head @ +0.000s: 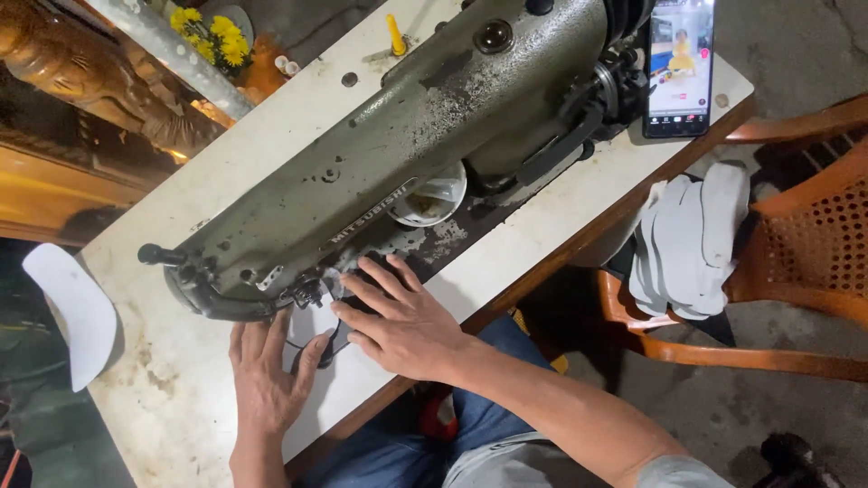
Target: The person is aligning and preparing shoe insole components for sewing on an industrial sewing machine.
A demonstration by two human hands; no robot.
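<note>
A worn white table (506,248) runs slantwise through the view and carries a big grey-green sewing machine (407,145), the landmark for everything else. To the right of the machine, off the table's edge, stands an orange plastic chair (805,244) with a stack of pale grey cut pieces (692,239) lying on its seat. At the machine's wheel end, propped upright on the table, is a phone (680,68) with a lit screen. Well to the left of the machine, beyond the table's edge, lies a white curved piece (77,312).

Just in front of the machine's needle end, the right hand (407,325) lies flat with fingers spread and released, pressing down on a pale piece with a dark edge (312,333) that rests on the table under the needle. The left hand (267,380) sits beside it, a little farther from the machine, also flat and open, its fingertips on the same piece; neither hand grasps anything.

Under the machine's arm sits a small white cup (434,201). Behind the machine, a yellow spool pin (396,36) stands on the table, and yellow flowers (212,36) show beyond it.
</note>
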